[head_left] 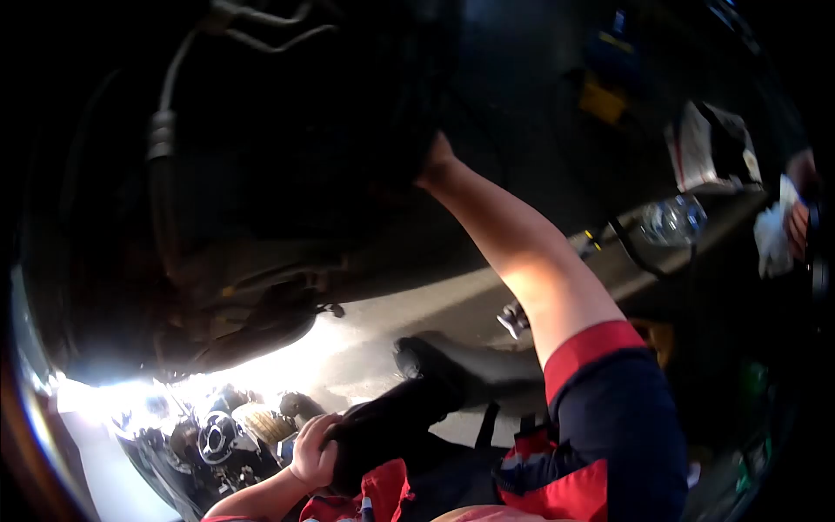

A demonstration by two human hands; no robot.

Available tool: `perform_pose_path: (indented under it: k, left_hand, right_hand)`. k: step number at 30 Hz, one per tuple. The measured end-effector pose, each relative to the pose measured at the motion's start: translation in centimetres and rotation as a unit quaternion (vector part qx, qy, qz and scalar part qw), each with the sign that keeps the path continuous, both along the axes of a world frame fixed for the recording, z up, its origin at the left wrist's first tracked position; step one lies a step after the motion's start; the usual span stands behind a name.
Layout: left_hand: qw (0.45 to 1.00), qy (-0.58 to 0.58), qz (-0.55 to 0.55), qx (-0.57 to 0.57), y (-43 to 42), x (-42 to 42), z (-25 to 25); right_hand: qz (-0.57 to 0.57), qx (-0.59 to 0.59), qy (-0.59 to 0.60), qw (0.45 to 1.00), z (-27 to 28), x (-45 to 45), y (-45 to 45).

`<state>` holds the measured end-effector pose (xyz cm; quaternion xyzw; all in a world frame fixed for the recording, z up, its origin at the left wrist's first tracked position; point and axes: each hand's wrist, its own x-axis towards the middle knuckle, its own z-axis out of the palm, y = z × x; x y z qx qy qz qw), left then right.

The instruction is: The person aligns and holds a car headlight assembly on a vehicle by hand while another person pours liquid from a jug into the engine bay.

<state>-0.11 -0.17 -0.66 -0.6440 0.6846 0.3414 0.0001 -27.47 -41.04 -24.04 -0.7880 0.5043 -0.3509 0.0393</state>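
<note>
My right hand [437, 159] reaches up into the dark underside of a large machine or vehicle [261, 200]. Its fingers disappear in shadow, so what they touch or hold is hidden. The bare right forearm crosses the middle of the view below a red-and-navy sleeve [609, 383]. Low on the left, my left hand [315, 451] is curled against my bent knee in dark trousers [374, 435]. A metal line with a ribbed fitting [161, 135] runs down the dark body at the upper left.
Several loose mechanical parts [217, 435] lie in bright light at the lower left. On the right are a clear plastic bottle [676, 219], a white box or bag [713, 148], a yellow-and-blue object [603, 100], and another person's hand [798, 228] by a pale cloth or bag [771, 239].
</note>
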Motion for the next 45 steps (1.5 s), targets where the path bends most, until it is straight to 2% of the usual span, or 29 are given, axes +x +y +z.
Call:
perform_pose_path:
  k: [2,4,5,6,7,8,9,11,13,15,17,19,21,23,25,29,35,39,42,44,45]
  left_hand:
    - [1.000,0.012,-0.025,-0.012,-0.7,0.2,-0.4]
    - [0.999,0.034,-0.015,-0.013,-1.0,0.1,-0.8]
    - [0.999,0.031,-0.041,-0.016,-1.3,0.4,-1.1]
    - [0.997,0.028,-0.066,-0.022,-1.6,0.5,-1.4]
    - [0.995,0.027,-0.089,-0.029,-1.8,0.6,-1.7]
    - [0.993,0.028,-0.109,-0.028,-2.4,1.1,-2.2]
    - [0.991,0.027,-0.129,-0.035,-2.6,1.7,-3.0]
    - [0.982,-0.006,-0.181,-0.060,-2.9,1.6,-3.2]
    - [0.963,-0.076,-0.238,-0.105,-2.5,-0.4,-2.7]
    - [0.965,-0.101,-0.224,-0.089,-2.8,-2.1,-2.4]
    - [0.964,-0.099,-0.215,-0.124,-3.5,-2.2,-4.1]
    - [0.965,-0.066,-0.223,-0.123,-4.8,-2.2,-4.4]
    - [0.963,-0.037,-0.242,-0.110,-6.4,-2.3,-5.2]
    - [0.954,0.005,-0.287,-0.092,-7.4,-3.1,-5.8]
    - [0.957,0.034,-0.283,-0.047,-8.0,-4.7,-3.7]
    - [0.961,0.091,-0.261,-0.025,-6.8,-3.4,-2.8]
    - [0.953,0.073,-0.278,0.099,-5.2,-3.6,0.1]
    - [0.945,0.031,-0.269,0.185,-3.1,-2.5,0.7]
    - [0.950,0.014,-0.236,0.203,-0.4,-1.8,1.5]
    - [0.956,-0.093,-0.209,0.182,2.2,-2.0,1.9]
    - [0.956,-0.143,-0.193,0.168,3.1,-2.9,2.7]
  right_hand:
    - [0.101,0.113,0.236,0.960,2.1,-3.1,5.3]
    - [0.123,0.056,0.136,0.981,-4.7,-5.2,11.0]
    - [0.182,0.146,0.173,0.957,-6.7,-7.4,14.3]
    - [0.234,0.263,0.225,0.908,-8.0,-9.9,17.2]
    - [0.274,0.328,0.277,0.861,-9.5,-12.7,20.4]
    - [0.312,0.424,0.307,0.793,-10.3,-15.5,23.0]
    - [0.311,0.487,0.296,0.760,-8.5,-18.2,25.0]
    - [0.249,0.555,0.269,0.747,-5.8,-22.9,30.0]
    - [0.166,0.553,0.153,0.802,1.2,-26.9,34.4]
    - [0.109,0.565,0.009,0.818,8.3,-29.2,38.9]
    - [0.065,0.560,-0.056,0.824,14.4,-29.8,44.0]
    - [0.093,0.446,0.025,0.890,16.6,-28.7,48.7]
    - [-0.017,0.356,0.096,0.929,17.9,-26.0,50.7]
    - [0.003,0.312,0.041,0.949,16.3,-26.0,51.3]
    - [0.068,0.310,0.008,0.948,16.1,-26.0,50.3]
    - [0.108,0.352,-0.025,0.930,17.8,-24.5,49.9]
    - [0.116,0.470,-0.092,0.870,22.0,-21.4,50.0]
    - [0.118,0.497,-0.083,0.856,22.9,-20.0,52.1]
    - [0.048,0.537,-0.073,0.839,23.9,-18.8,54.9]
    - [-0.013,0.572,-0.037,0.819,25.4,-18.1,56.3]
    - [-0.074,0.607,0.001,0.791,26.0,-17.5,57.0]
